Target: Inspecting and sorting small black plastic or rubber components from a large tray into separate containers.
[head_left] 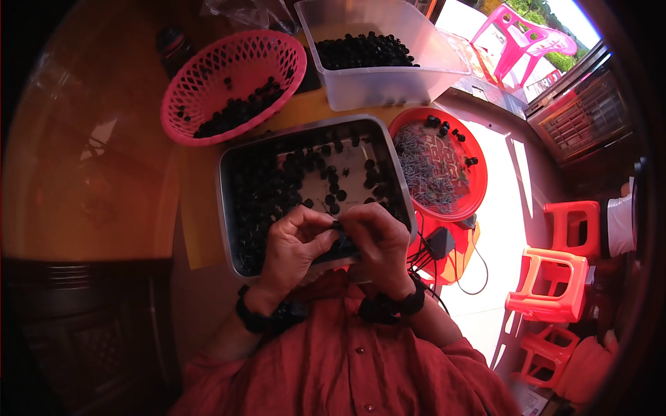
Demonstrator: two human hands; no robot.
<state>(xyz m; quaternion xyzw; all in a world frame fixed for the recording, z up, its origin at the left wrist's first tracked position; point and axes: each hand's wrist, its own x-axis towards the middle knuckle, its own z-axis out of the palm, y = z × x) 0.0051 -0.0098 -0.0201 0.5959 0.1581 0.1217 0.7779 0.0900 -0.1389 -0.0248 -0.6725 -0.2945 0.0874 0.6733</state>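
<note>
My left hand [290, 243] and my right hand [378, 239] meet above the near part of a metal tray [397, 166]. Thumbs and fingertips of both are pinched around one small black piece [337, 224], mostly covered by the fingers; its exact kind is too small to make out. Beneath and beyond the hands, the tray holds many small round black parts [295, 166], spread loosely over its bottom. Just right of the tray, a round red basin [480, 187] contains a heap of thin greyish screw-like pieces [427, 166] and several black parts at its far edge.
Beyond the tray stand a pink lattice basket [187, 97] and a translucent plastic bin [388, 90], both with black parts inside. Black cables with an adapter [440, 244] lie below the basin. Red stools [551, 284] stand at the right, near another person's arm [621, 222].
</note>
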